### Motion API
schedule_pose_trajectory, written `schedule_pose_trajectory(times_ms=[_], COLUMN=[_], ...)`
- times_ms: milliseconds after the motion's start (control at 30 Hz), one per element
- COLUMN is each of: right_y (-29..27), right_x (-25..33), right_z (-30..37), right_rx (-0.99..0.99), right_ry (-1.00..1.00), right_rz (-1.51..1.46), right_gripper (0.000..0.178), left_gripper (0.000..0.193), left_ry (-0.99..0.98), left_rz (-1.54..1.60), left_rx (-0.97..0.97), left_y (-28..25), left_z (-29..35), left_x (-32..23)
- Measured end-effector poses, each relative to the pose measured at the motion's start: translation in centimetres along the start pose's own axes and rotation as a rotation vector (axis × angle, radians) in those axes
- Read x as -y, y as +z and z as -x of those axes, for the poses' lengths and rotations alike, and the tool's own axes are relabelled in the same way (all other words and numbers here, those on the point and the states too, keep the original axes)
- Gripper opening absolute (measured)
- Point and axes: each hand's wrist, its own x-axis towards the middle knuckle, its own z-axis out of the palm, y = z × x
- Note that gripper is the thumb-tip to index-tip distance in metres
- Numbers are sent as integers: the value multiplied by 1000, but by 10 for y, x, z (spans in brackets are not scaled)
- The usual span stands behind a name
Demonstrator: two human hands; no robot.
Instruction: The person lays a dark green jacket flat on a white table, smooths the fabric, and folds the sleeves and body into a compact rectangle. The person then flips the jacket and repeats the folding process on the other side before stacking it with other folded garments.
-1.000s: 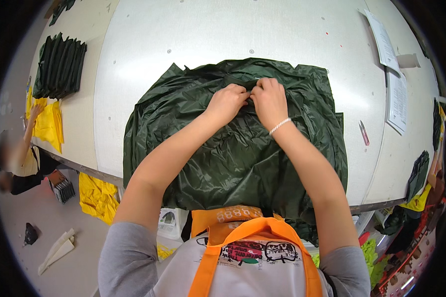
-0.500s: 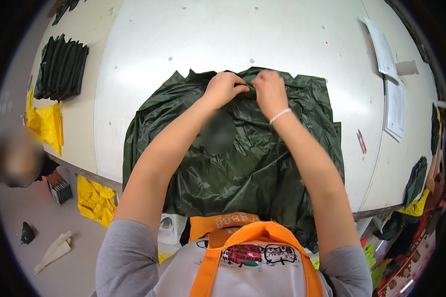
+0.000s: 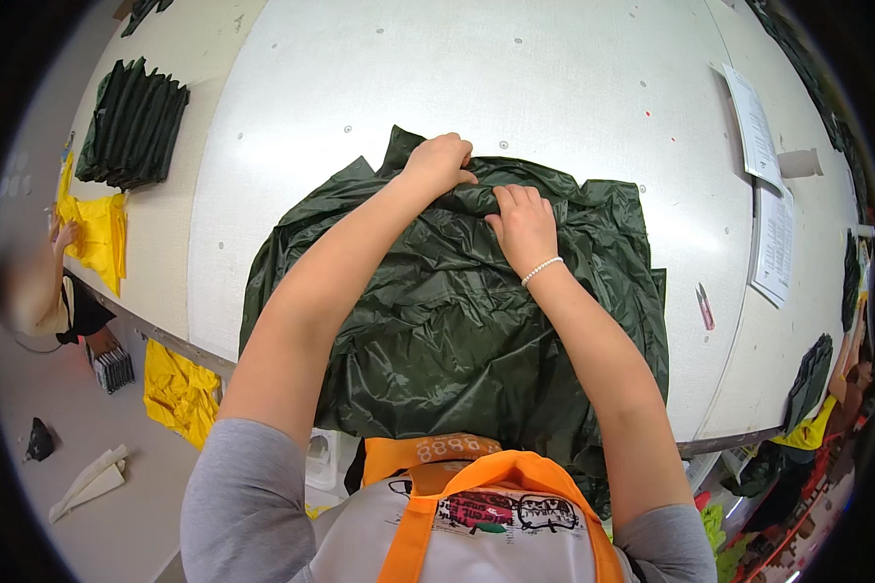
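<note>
At the far edge of the dk green fabric, L hand has thumb & fingers clamped on a fold, back of hand up. R hand, w/ a white beaded bracelet at the wrist, is just beside it, a bit nearer the body; hands apart, R fingers bent onto the fabric, can't tell if they pinch it. Fabric is shiny, heavily creased, spread on the pale table btwn the forearms, near side reaching the table's front edge by the orange apron strap. Right of it, well apart: red-handled snips, then printed papers farther out. Far L: upright row of folded dk green pieces, w/ yellow cloth nearer the edge & a co-worker's hand at it. Below the table's L edge, more yellow fabric; on the floor, a cream strip.
</note>
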Motion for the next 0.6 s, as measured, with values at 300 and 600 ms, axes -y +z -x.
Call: schedule_pose_trajectory(times_ms=[300, 600], right_y=[5, -12], right_x=[0, -24], right_z=[-2, -26], right_rx=[-23, 259], right_ry=[-23, -15], right_rz=[20, -62], right_gripper=[34, 19], left_gripper=[14, 14], left_ry=[90, 188], left_rz=[-54, 65], left_rx=[-41, -131], left_y=[-9, -41], left_z=[9, 29], left_x=[18, 12])
